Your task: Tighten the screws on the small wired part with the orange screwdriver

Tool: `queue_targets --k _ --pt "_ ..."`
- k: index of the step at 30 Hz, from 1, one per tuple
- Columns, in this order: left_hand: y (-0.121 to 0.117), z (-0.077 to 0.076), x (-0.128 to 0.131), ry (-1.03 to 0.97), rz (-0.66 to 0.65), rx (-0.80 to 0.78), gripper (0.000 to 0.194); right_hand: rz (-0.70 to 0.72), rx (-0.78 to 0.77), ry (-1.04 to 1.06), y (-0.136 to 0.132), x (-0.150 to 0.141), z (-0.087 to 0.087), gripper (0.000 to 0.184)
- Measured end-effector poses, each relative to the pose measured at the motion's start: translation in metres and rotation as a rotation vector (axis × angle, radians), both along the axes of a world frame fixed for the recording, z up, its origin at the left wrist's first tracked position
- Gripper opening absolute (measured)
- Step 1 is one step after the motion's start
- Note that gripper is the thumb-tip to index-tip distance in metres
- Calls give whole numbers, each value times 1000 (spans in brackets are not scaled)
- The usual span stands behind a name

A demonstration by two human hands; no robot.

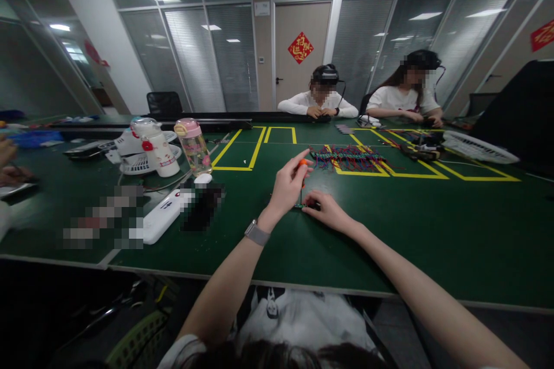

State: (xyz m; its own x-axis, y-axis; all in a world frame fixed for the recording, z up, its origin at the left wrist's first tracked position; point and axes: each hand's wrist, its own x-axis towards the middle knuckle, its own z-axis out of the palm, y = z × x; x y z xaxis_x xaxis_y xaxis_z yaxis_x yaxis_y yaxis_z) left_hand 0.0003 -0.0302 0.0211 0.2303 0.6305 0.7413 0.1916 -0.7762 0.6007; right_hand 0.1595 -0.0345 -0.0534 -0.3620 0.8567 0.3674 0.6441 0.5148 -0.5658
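Note:
My left hand [286, 189] is closed around the orange handle of a screwdriver [303, 166], its index finger stretched along the top. The thin shaft points straight down at a small green circuit board [299, 206] on the table. Fingers of my right hand [328, 212] are bent around the board's right side and seem to pinch it, though part of the board is hidden under them. Just beyond my hands lies a long row of circuit boards with red and blue wires [350, 158].
The green table [415, 230] carries yellow tape outlines. To the left stand a pink-lidded bottle [194, 147], a white bottle [162, 147], a white basket [130, 155] and a white power bank-like case [162, 219]. Two people [320, 95] sit opposite; a white tray [480, 147] lies right.

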Motion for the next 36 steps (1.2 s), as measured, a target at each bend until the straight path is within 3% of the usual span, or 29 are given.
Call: queue_targets --k 1,5,6,10,11,15,17,21,26,27,32,36 --pt "1 0 -1 -2 12 -14 32 1 0 1 0 0 0 5" --pt "3 0 -3 20 338 77 24 0 6 1 2 1 -2 6" --pt "4 0 -4 18 339 81 26 2 6 0 2 1 -2 6" --pt "7 -2 -4 -11 126 -12 36 11 -1 -3 1 1 -2 6" --pt "7 -2 -4 -2 131 -15 35 10 -1 -3 0 1 -1 6" --pt "4 -2 -5 107 393 105 30 2 1 -2 0 0 0 6" --pt "1 -2 -4 136 384 138 34 1 -1 0 -1 0 0 6" --pt "1 -2 -1 72 155 101 40 3 -9 2 -1 0 1 5" --pt "3 -3 -3 153 390 119 39 -3 -2 4 -1 -1 2 6" --pt "3 -4 -3 154 385 122 40 0 -1 6 -2 -1 2 6" --pt "4 -5 -2 70 135 20 41 5 -14 8 -2 -1 2 5" --pt "2 -3 -3 184 398 101 37 2 -8 6 -2 -1 2 5"
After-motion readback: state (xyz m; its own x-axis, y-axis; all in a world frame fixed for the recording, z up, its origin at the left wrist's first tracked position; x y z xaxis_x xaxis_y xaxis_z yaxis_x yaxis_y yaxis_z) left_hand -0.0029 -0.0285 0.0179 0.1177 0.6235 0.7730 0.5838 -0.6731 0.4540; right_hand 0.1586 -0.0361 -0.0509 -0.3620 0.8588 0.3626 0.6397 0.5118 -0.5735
